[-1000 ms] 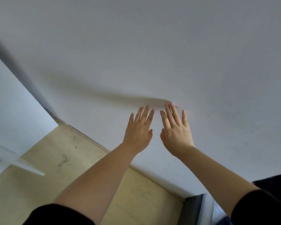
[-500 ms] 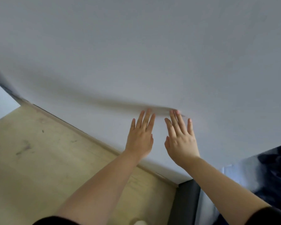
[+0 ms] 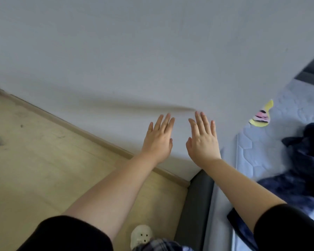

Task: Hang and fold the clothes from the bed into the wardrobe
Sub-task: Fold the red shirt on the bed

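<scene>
Dark clothes (image 3: 304, 171) heaped on the bed (image 3: 257, 153) at right, no clear long axis, kinda crumpled. Left hand (image 3: 159, 142) and right hand (image 3: 203, 144) both spread flat, fingers straight, held out toward the white wall (image 3: 152, 51), gripping nothing.

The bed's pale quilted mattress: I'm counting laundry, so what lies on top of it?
On the pale quilted mattress lie a crumpled dark navy garment and a small yellow, pink and black striped item. Anything beneath the garment is covered; the right forearm hides part.
</scene>
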A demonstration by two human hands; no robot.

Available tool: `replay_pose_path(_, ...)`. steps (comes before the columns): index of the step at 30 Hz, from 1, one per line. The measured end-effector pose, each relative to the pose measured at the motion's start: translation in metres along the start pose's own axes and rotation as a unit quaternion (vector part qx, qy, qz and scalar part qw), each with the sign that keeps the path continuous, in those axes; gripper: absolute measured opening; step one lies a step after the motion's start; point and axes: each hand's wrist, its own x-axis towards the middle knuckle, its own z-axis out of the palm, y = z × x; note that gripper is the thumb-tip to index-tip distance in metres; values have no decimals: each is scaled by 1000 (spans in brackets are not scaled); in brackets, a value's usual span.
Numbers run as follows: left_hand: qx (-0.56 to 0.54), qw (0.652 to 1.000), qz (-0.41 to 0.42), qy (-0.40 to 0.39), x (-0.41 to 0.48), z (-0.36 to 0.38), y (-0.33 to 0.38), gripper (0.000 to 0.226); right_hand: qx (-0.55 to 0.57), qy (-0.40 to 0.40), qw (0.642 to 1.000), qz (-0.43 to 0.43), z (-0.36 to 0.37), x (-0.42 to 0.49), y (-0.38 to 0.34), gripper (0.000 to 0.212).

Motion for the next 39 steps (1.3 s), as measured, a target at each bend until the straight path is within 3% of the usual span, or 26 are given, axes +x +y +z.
replay_pose_path(9, -8, 1000, -1, -24, -68, 20, 137, 68, 73, -11, 992, 106, -37, -124, 77, 57)
replay_pose_path(13, -56, 990, -49, -120, -88, 62, 199, 68, 41, -161, 968, 186, -19, -175, 131, 60)
replay_pose_path(16, -161, 954, -114, -227, -105, 100, 233, 62, 68, -316, 905, 277, 11, -220, 171, 74)
replay_pose_path(18, -195, 940, -107, -259, -112, 114, 246, 58, 96, -377, 874, 291, 32, -250, 188, 82)
replay_pose_path(20, -206, 936, -79, -276, -112, 121, 253, 59, 144, -347, 881, 289, 48, -269, 199, 74)
replay_pose_path(23, -234, 930, -84, -271, -106, 126, 258, 61, 216, -212, 899, 318, 58, -273, 203, 52)
replay_pose_path(26, -323, 909, -151, -218, -97, 123, 262, 44, 291, -157, 871, 363, 50, -268, 203, 34)
replay_pose_path(28, -387, 871, -209, -219, -91, 121, 262, 36, 364, -168, 842, 360, 41, -270, 198, 17)
replay_pose_path(30, -423, 834, -254, -247, -90, 121, 260, 36, 445, -216, 801, 337, 32, -278, 187, 18)
replay_pose_path(32, -394, 842, -250, -270, -92, 124, 258, 35, 496, -250, 770, 314, 27, -288, 176, 25)
replay_pose_path(35, -374, 855, -237, -271, -93, 125, 260, 24, 524, -227, 748, 338, 24, -289, 177, 22)
replay_pose_path(36, -379, 852, -244, -265, -93, 124, 260, 26, 515, -195, 753, 359, 23, -285, 181, 25)
replay_pose_path(37, -384, 848, -255, -262, -93, 123, 259, 29, 477, -157, 780, 373, 23, -282, 186, 32)
replay_pose_path(39, -383, 838, -270, -278, -92, 118, 256, 30, 284, -116, 882, 359, 28, -280, 202, 59)
